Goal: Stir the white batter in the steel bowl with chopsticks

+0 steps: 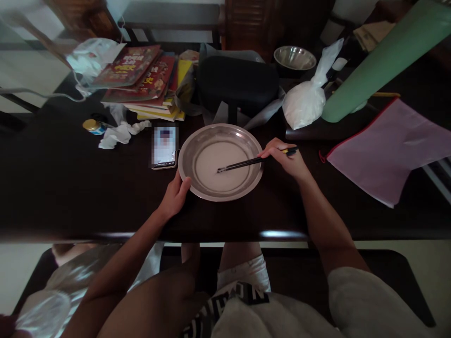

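Note:
A round metal basin (186, 180) sits on the dark table in front of me, with a whitish layer covering its bottom. Whether that layer is liquid or powder is hard to tell. My left hand (175, 195) grips the basin's near-left rim, thumb on top and fingers underneath. Held in my right hand (283, 157), over the basin's right rim, is a pair of black chopsticks (243, 164). Their tips touch the white layer near the middle, and some white stuff clings to them.
Left of the basin lie a lit phone (165, 146), crumpled tissue (121, 135) and a small jar (93, 126). Stacked books (141, 77), a black case (237, 84) and a metal bowl (295, 58) stand behind. At right are a bag of white powder (303, 105), a green cylinder (384, 61) and a pink pouch (384, 150).

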{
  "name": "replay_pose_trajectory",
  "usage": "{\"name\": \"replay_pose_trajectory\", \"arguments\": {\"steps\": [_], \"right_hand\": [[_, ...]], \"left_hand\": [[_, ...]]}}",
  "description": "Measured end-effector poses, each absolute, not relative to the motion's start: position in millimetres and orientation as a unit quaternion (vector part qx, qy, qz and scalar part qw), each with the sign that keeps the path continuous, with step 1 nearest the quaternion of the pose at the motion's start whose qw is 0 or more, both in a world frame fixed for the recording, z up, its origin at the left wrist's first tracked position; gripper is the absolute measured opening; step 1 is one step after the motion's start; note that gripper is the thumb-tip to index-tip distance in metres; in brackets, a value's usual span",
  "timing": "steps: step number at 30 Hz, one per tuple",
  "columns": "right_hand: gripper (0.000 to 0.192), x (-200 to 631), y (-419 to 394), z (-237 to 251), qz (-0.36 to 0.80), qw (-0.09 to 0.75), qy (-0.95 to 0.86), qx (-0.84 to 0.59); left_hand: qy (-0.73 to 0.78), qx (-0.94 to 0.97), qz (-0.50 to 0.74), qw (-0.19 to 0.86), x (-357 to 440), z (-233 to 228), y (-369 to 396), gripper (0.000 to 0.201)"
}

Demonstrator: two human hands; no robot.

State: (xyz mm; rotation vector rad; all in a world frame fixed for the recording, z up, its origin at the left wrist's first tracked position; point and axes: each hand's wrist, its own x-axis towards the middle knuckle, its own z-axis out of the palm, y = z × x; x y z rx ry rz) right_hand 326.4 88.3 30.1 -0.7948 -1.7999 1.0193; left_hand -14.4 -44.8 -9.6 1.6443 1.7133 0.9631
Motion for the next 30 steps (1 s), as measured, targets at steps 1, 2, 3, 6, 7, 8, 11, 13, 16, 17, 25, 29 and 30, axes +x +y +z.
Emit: {"name": "replay_pose_trajectory", "arguments": {"steps": [1, 2, 3, 6, 7, 8, 11, 13, 16, 17, 25, 29, 30], "right_hand": [[0.037, 326.6, 88.3, 30.4, 0.404, 0.441, -0.732, -0.325], [0.037, 327.1, 88.3, 30.8, 0.397, 0.444, -0.731, -0.333], [0.038, 327.7, 88.2, 31.4, 0.394, 0.454, -0.722, -0.343], [0.042, 328.5, 87.1, 32.6, 0.407, 0.483, -0.692, -0.349], [0.043, 328.1, 86.8, 32.7, 0.415, 0.478, -0.694, -0.343], [0.042, 327.6, 86.6, 32.6, 0.42, 0.466, -0.703, -0.335], [0.038, 326.7, 87.2, 32.3, 0.404, 0.434, -0.735, -0.329], [0.038, 327.3, 87.8, 32.5, 0.384, 0.45, -0.728, -0.347], [0.043, 327.5, 87.4, 32.8, 0.395, 0.481, -0.695, -0.359], [0.044, 327.0, 87.1, 32.7, 0.407, 0.479, -0.694, -0.35], [0.041, 327.6, 87.8, 31.6, 0.384, 0.477, -0.704, -0.36], [0.043, 326.5, 87.5, 30.4, 0.412, 0.46, -0.713, -0.332], [0.04, 325.8, 87.6, 30.2, 0.41, 0.449, -0.724, -0.325]], "left_hand": [[0.641, 0.616, 0.36, 0.285, -14.4, -9.6, -44.9, 0.094], [0.641, 0.617, 0.358, 0.284, -14.5, -9.6, -45.1, 0.093], [0.642, 0.617, 0.356, 0.284, -14.4, -9.4, -45.2, 0.093], [0.642, 0.618, 0.353, 0.284, -14.4, -9.2, -45.5, 0.092], [0.64, 0.62, 0.355, 0.283, -14.5, -9.4, -45.5, 0.092], [0.638, 0.621, 0.357, 0.282, -14.7, -9.7, -45.5, 0.092], [0.635, 0.625, 0.359, 0.279, -15.6, -11.0, -45.2, 0.091], [0.636, 0.625, 0.357, 0.277, -16.1, -11.7, -45.3, 0.091], [0.639, 0.621, 0.355, 0.283, -16.2, -11.7, -45.5, 0.094], [0.64, 0.619, 0.355, 0.285, -16.1, -11.6, -45.6, 0.095], [0.64, 0.621, 0.357, 0.28, -16.1, -11.9, -45.2, 0.092], [0.635, 0.627, 0.356, 0.279, -16.2, -11.3, -45.5, 0.09], [0.634, 0.627, 0.357, 0.278, -16.2, -11.2, -45.5, 0.089]]}}
